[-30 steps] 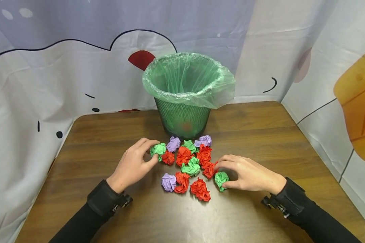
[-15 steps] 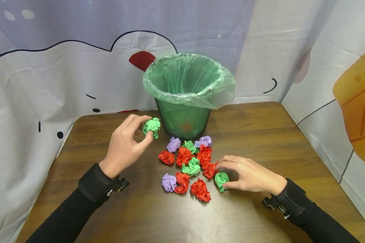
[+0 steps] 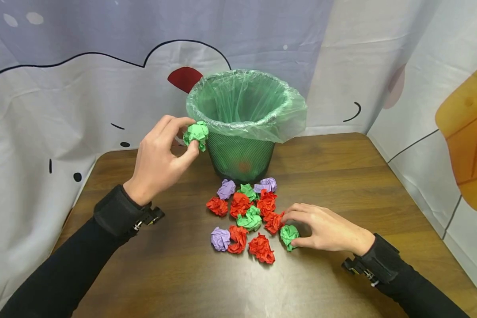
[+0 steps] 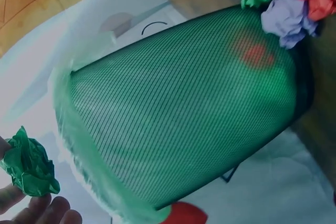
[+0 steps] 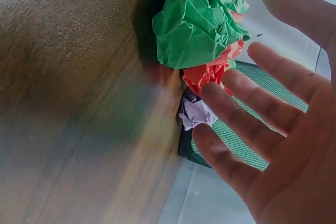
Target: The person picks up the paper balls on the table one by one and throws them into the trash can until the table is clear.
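My left hand (image 3: 159,154) pinches a green crumpled paper ball (image 3: 196,134) between thumb and fingers, raised just left of the mesh bin (image 3: 240,154). In the left wrist view the same green paper ball (image 4: 30,163) is beside the bin's liner rim. My right hand (image 3: 322,227) is low over the table, fingers spread in the right wrist view, with a second green paper ball (image 3: 289,236) just beyond its fingertips. Whether it touches that ball I cannot tell. A red paper ball (image 3: 274,222) lies by its index finger.
A green plastic liner (image 3: 258,128) covers the bin's rim and hangs out to the right. In front of the bin, several red, green and purple paper balls (image 3: 240,204) lie on the wooden table (image 3: 175,265). A printed curtain (image 3: 115,97) hangs behind.
My left hand has lifted the green paper ball off the table and carried it up beside the bin. A red paper ball by it shifted slightly left. The right hand stays in place.
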{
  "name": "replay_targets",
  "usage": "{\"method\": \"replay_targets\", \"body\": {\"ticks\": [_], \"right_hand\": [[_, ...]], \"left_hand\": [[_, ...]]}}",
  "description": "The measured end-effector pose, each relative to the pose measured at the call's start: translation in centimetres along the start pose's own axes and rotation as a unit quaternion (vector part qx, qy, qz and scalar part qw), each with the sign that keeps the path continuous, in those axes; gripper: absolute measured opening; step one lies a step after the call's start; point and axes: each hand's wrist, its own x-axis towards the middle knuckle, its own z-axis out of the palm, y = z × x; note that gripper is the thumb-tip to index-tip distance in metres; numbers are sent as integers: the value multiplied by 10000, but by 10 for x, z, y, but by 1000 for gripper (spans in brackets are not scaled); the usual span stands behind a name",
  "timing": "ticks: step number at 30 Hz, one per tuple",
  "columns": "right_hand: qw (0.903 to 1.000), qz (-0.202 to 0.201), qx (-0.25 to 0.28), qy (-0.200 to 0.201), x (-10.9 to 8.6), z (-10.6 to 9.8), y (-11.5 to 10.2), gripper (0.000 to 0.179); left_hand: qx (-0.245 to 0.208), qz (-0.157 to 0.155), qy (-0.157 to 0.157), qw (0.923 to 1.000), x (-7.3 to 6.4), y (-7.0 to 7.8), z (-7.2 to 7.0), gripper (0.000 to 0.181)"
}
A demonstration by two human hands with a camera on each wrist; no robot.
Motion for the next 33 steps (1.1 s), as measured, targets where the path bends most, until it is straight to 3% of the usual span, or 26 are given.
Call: {"method": "replay_targets", "body": {"ticks": [13,26,33], "right_hand": [[10000,12,0,25,-1,1,0,50],[10000,-9,21,90,-3,1,1,47],[9999,54,66,55,-4,2,1,47]], "left_hand": [[161,92,328,9993,51,-3,-15,32],[328,64,226,9992,79,-4,-15,32],[471,-199,-2,9987,94,-3,-17,32]]}}
